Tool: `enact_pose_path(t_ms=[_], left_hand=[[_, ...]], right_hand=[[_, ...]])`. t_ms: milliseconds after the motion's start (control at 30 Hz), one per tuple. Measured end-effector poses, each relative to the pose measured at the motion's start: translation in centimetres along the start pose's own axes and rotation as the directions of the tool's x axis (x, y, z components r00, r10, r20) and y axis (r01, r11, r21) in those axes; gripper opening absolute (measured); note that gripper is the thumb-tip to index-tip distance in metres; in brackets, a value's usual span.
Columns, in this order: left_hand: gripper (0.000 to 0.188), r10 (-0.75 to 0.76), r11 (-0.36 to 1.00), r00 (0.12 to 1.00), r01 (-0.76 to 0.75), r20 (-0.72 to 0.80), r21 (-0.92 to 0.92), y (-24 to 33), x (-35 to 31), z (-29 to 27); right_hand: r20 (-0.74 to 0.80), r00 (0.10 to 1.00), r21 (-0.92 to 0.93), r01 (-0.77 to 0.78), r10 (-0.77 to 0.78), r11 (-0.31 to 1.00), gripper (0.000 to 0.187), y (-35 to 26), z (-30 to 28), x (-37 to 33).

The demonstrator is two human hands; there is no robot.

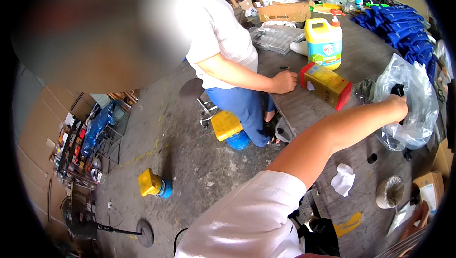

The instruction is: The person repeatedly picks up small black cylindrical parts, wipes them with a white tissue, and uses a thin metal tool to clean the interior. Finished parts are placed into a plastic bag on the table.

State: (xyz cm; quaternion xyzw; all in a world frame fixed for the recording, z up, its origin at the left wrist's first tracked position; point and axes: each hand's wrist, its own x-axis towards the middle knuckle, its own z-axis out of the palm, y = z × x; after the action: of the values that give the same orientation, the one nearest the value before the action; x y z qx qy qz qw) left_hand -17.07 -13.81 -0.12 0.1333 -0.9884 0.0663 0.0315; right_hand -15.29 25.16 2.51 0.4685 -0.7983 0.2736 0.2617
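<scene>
My left arm reaches across the table to a clear plastic bag (422, 115) on the right. My left hand (396, 108) is at the bag, its fingers curled and partly hidden. A black piece (398, 89) shows just beyond the fingers; whether I grip it is unclear. At the lower right rim, part of my right hand (417, 221) shows dimly beside a cardboard box (430, 187), its fingers mostly hidden. Between my arms lie a short black cylinder (373, 158), a crumpled white paper (343, 180) and a roll wrapped in clear plastic (390, 192).
A co-worker's hand (285, 81) rests at the table edge beside a red-and-gold tin (326, 85). Behind it stands a yellow pump jug (324, 44). Blue bundles (396, 27) lie at the far right. Yellow-topped stools (227, 125) and a fan (78, 217) stand on the floor.
</scene>
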Motion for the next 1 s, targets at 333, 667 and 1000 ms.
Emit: enact_pose_path(t_ms=[333,667,1000], left_hand=[[0.021,-0.11,0.848,0.96,-0.045,-0.259,-0.528,-1.5,-0.6,0.3],[0.021,0.107,0.98,0.956,-0.147,-0.272,-0.131,-2.1,-3.5,-3.0],[0.04,0.058,0.938,0.96,-0.146,-0.273,-0.316,-2.8,-4.0,-1.4]], right_hand=[[-0.014,0.997,0.052,0.077,-0.077,0.996,0.024,0.6,2.1,-2.1],[-0.075,0.964,0.097,0.262,-0.255,0.96,0.02,-3.1,1.5,0.8],[-0.072,0.958,0.079,0.284,-0.279,0.956,0.018,-3.3,1.6,0.2]])
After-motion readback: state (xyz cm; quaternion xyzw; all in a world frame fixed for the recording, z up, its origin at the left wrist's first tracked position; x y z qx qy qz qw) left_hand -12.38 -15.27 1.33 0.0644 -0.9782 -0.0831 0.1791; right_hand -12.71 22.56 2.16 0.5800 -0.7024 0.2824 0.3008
